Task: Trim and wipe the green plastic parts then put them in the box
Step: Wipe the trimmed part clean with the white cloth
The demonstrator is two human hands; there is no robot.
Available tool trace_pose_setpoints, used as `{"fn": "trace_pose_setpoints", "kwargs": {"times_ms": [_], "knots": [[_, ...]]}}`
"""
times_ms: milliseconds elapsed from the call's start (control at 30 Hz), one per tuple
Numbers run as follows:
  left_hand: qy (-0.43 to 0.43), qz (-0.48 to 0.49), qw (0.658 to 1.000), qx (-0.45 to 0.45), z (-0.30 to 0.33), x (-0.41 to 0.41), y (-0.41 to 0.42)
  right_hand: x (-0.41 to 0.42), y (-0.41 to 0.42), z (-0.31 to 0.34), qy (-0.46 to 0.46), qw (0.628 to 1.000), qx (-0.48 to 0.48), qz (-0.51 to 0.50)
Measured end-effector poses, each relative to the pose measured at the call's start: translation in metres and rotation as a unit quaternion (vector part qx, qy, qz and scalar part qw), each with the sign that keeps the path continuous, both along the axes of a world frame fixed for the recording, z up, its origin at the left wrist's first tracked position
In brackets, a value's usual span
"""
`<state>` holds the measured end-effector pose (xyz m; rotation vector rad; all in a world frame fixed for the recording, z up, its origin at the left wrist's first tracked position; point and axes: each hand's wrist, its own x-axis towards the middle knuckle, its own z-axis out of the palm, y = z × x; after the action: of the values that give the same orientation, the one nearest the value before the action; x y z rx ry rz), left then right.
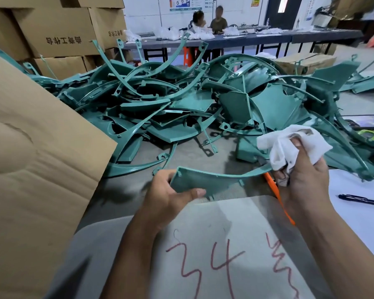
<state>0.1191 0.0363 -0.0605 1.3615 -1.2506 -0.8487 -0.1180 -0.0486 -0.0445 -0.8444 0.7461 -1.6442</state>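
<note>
My left hand (171, 195) grips the broad end of a curved green plastic part (203, 180), thumb on its near face. The part's thin arm runs right to my right hand (304, 175), which holds a crumpled white cloth (289, 143) bunched against that end. An orange-handled tool (277, 195) shows under my right hand; I cannot tell whether the hand holds it. Behind lies a big heap of green plastic parts (192, 100) on the grey table. A cardboard box flap (30, 158) stands at my left.
A pale sheet with red writing (225, 255) lies in front of me. A black pen (363, 200) rests on white paper at right, a phone (365, 121) beyond it. Stacked cartons (56, 31) fill the back left. Two people sit at a far table (246, 37).
</note>
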Motion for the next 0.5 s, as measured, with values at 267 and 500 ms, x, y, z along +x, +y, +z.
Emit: {"fn": "trace_pose_setpoints", "kwargs": {"times_ms": [267, 500], "knots": [[-0.382, 0.106, 0.865, -0.307, -0.004, -0.037, -0.004, 0.005, 0.005, 0.0, 0.129, 0.991, 0.027, 0.039], [-0.44, 0.212, 0.818, -0.303, -0.004, -0.05, -0.007, 0.023, 0.014, -0.015, 0.292, 0.954, 0.008, 0.067]]}}
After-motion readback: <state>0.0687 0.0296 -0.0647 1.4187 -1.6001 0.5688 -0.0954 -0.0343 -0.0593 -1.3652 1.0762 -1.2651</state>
